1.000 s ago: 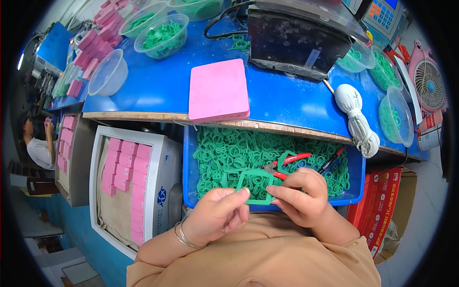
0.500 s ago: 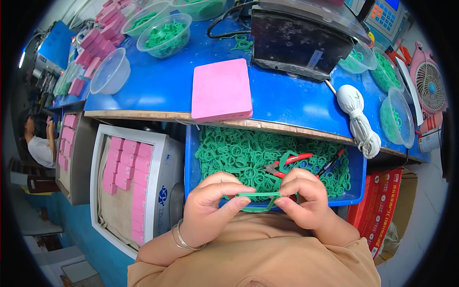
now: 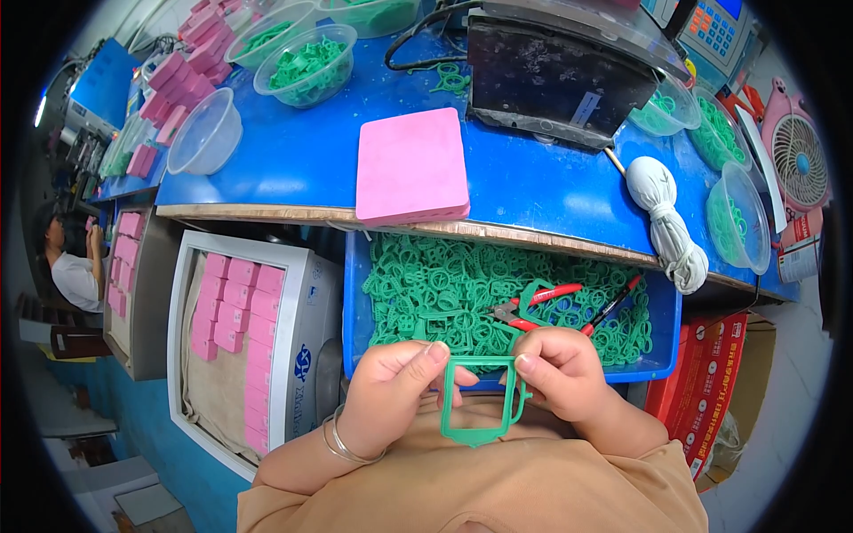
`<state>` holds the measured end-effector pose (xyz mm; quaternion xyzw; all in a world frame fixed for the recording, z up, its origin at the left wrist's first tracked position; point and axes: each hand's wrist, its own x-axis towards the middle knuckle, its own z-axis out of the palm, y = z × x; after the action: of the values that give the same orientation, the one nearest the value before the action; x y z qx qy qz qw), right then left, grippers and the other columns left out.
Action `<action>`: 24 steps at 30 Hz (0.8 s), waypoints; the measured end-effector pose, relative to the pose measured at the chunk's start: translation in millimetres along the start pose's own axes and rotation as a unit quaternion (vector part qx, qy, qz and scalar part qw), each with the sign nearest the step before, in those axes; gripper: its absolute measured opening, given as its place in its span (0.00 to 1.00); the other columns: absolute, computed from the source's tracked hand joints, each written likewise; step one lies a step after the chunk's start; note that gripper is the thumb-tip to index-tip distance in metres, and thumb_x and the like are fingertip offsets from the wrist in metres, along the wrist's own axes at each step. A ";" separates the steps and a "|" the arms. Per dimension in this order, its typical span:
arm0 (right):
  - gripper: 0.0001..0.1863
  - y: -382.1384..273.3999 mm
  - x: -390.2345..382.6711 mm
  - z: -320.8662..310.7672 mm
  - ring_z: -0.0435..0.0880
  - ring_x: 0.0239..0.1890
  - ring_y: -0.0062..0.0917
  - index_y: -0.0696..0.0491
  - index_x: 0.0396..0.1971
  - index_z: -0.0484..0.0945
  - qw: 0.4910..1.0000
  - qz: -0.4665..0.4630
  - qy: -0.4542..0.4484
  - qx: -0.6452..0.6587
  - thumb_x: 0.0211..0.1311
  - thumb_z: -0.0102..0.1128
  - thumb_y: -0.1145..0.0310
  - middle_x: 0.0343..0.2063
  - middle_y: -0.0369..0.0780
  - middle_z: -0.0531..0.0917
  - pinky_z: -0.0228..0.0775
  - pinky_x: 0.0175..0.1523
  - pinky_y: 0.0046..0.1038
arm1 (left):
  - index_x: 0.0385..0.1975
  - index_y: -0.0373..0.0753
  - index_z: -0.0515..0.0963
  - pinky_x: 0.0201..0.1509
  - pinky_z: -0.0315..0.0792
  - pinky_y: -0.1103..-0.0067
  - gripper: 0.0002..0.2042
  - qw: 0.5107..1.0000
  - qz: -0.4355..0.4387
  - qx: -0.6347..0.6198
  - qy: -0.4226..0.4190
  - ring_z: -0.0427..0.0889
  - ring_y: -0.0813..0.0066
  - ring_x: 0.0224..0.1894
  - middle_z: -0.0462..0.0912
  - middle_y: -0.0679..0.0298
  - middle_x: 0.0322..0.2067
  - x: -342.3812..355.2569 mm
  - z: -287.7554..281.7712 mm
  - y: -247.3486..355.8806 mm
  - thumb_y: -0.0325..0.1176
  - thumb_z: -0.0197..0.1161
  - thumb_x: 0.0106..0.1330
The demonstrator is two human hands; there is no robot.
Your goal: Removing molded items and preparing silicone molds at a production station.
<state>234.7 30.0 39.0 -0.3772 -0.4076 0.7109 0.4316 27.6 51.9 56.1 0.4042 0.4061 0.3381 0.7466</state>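
Below the bench's front edge, over my lap, I've got the green frame (image 3: 478, 400) pinched at its top corners: left hand (image 3: 391, 404) and right hand (image 3: 564, 373) both closed on it. I reckon I'm inspecting it; next calls for the red-handled cutters (image 3: 526, 306) in the blue bin (image 3: 662, 342).
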 end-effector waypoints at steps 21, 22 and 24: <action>0.08 11.1 7.3 1.6 0.63 0.19 0.08 0.56 0.26 0.72 0.999 0.014 0.050 0.002 0.64 0.50 0.70 0.19 0.29 0.70 0.54 0.22 0.14 | 0.27 0.31 0.77 0.28 0.68 0.87 0.10 1.000 0.010 -0.023 -0.008 0.72 0.84 0.23 0.78 0.64 0.24 0.7 0.4 -0.9 0.32 0.54 0.65; 0.08 12.5 7.0 2.1 0.63 0.19 0.08 0.56 0.26 0.72 0.999 0.012 0.049 0.002 0.64 0.50 0.70 0.19 0.29 0.70 0.54 0.22 0.14 | 0.28 0.31 0.77 0.27 0.67 0.88 0.09 1.000 -0.006 -0.019 -0.018 0.72 0.86 0.23 0.78 0.66 0.24 0.1 -0.4 -0.4 0.31 0.55 0.65; 0.07 14.9 8.6 2.5 0.66 0.22 0.09 0.56 0.27 0.72 0.996 -0.021 0.069 -0.049 0.64 0.50 0.71 0.20 0.29 0.71 0.58 0.25 0.14 | 0.28 0.32 0.77 0.27 0.66 0.90 0.08 0.999 -0.014 -0.010 -0.029 0.71 0.88 0.23 0.78 0.67 0.24 1.3 0.7 4.5 0.30 0.56 0.64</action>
<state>224.9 32.9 24.9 -0.4376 -0.4192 0.6527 0.4548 27.9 54.8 59.8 0.4007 0.3869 0.3197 0.7665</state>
